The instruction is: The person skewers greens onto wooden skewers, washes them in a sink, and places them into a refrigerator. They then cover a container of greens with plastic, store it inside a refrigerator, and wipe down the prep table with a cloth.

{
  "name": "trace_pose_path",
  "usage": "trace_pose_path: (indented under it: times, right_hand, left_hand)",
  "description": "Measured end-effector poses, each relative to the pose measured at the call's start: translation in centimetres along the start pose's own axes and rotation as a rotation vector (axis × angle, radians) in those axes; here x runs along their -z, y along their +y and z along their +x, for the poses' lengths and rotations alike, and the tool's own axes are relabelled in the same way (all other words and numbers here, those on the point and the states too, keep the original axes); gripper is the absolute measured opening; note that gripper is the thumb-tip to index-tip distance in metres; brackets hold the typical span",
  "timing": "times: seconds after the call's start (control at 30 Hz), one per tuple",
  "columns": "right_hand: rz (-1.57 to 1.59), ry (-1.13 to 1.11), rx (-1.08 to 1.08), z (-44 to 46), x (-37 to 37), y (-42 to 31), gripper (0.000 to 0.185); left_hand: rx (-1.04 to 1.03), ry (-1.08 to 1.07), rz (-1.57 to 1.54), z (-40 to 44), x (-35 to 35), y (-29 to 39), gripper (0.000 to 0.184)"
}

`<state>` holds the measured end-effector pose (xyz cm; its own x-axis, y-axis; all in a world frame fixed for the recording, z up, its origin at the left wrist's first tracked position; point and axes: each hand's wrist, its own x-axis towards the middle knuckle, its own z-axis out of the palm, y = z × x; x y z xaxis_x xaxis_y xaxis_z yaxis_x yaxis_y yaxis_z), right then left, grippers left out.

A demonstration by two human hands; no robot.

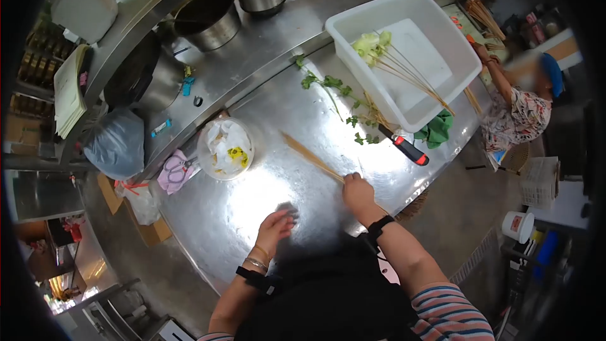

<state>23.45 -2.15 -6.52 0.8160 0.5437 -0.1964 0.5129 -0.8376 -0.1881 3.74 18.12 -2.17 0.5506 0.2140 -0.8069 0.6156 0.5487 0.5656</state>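
Observation:
My right hand (359,196) is closed around a bundle of thin wooden skewers (314,159), which slants up and left over the steel table (322,215). My left hand (274,230) is held apart from it, fingers spread and slightly curled, with nothing in it. Left of the skewers stands a round tub (203,151) with white wrapping and some yellow-green bits inside. A white bin (416,31) at the upper right holds skewers with pale green leaves (371,47). Green herb sprigs (346,90) and a red-and-black handled knife (410,150) lie beside the bin.
Scissors on a pink cloth (173,172) lie at the table's left edge. A green cloth (435,129) is by the bin's near corner. Metal pots (218,35) stand on the back ledge. A person in a blue cap (521,110) works at the right.

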Motion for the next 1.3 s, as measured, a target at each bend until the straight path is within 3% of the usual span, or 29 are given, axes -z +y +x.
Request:
trace_pose_path:
  times: [0.07, 0.13, 0.17, 0.23, 0.3, 0.33, 0.37, 0.4, 0.53, 0.6, 0.67, 0.8, 0.87, 0.9, 0.97, 1.0, 1.07, 1.2, 1.27, 1.3]
  right_hand:
    - [0.326, -0.176, -0.1, -2.1, 2.1, -0.7, 0.02]
    - [0.674, -0.065, -0.037, -4.5, 5.0, -2.0, 0.02]
    - [0.687, -0.099, 0.033, -5.5, 5.5, -2.9, 0.024]
    - [0.705, -0.252, 0.154, -7.0, 7.1, -5.7, 0.033]
    - [0.706, -0.358, 0.204, -7.2, 8.8, -7.3, 0.037]
    - [0.752, -0.264, 0.361, -6.7, 9.3, -7.5, 0.042]
    - [0.793, -0.169, 0.519, -6.2, 9.7, -7.3, 0.048]
    - [0.78, -0.062, 0.415, -5.2, 9.3, -6.3, 0.052]
    - [0.555, 0.312, 0.06, 4.0, 7.4, 0.7, 0.071]
    - [0.498, 0.313, 0.037, 7.8, 8.6, 1.9, 0.079]
    - [0.219, 0.298, 0.016, 11.2, 7.5, 2.4, 0.085]
    - [0.191, 0.191, -0.004, 16.8, 6.4, 1.3, 0.089]
    - [0.142, 0.219, -0.109, 19.0, 6.7, 0.0, 0.07]
    - [0.147, 0.214, -0.102, 20.4, 6.3, -0.1, 0.07]
    - [0.122, -0.041, -0.116, 22.9, 4.9, -0.2, 0.046]
    - [0.125, -0.045, -0.115, 23.1, 4.5, -0.5, 0.046]
    - [-0.01, 0.002, 0.026, 23.7, 3.8, -1.1, 0.023]
    - [0.066, 0.066, 0.169, 21.4, 10.2, -2.2, 0.021]
    - [0.435, 0.084, 0.145, 19.2, 13.5, -1.8, 0.022]
    - [0.432, 0.084, 0.139, 18.5, 14.0, -1.0, 0.022]
  left_hand:
    - [0.008, -0.058, 0.021, -0.2, -1.1, 0.8, 0.033]
    - [-0.059, -0.161, 0.088, -0.8, -3.3, 2.5, 0.035]
    - [-0.058, -0.173, 0.087, -1.3, -4.9, 3.4, 0.035]
    - [-0.482, -0.369, -0.078, -2.1, -7.8, 5.0, 0.033]
    - [-0.438, -0.317, -0.103, -2.2, -7.9, 6.0, 0.032]
    - [-0.397, -0.255, -0.13, -2.4, -7.9, 7.1, 0.033]
    - [-0.501, -0.169, -0.107, -3.2, -7.5, 8.3, 0.035]
    - [-0.526, -0.12, -0.159, -4.7, -7.3, 9.9, 0.033]
    - [-0.51, 0.032, 0.188, -7.1, -1.7, 10.3, 0.025]
    - [-0.454, 0.164, 0.522, -6.1, 0.9, 7.6, 0.025]
    - [-0.377, 0.25, 0.647, -4.4, 3.0, 4.0, 0.025]
    - [-0.219, 0.36, 0.887, -4.2, 3.0, 1.4, 0.027]
    - [-0.203, 0.364, 0.816, -4.1, 2.6, 0.2, 0.028]
    - [-0.187, 0.36, 0.745, -4.0, 2.5, -0.2, 0.029]
    - [-0.167, 0.367, 0.739, -3.8, 2.4, -0.8, 0.029]
    - [-0.15, 0.364, 0.732, -3.7, 2.3, -1.0, 0.028]
    - [-0.139, 0.366, 0.695, -3.3, 2.2, -1.4, 0.029]
    - [-0.183, 0.337, 0.724, -3.0, 2.2, -0.6, 0.03]
    - [-0.193, 0.329, 0.732, -3.0, 2.0, -0.1, 0.03]
    - [-0.175, 0.331, 0.694, -3.1, 1.8, 0.5, 0.03]
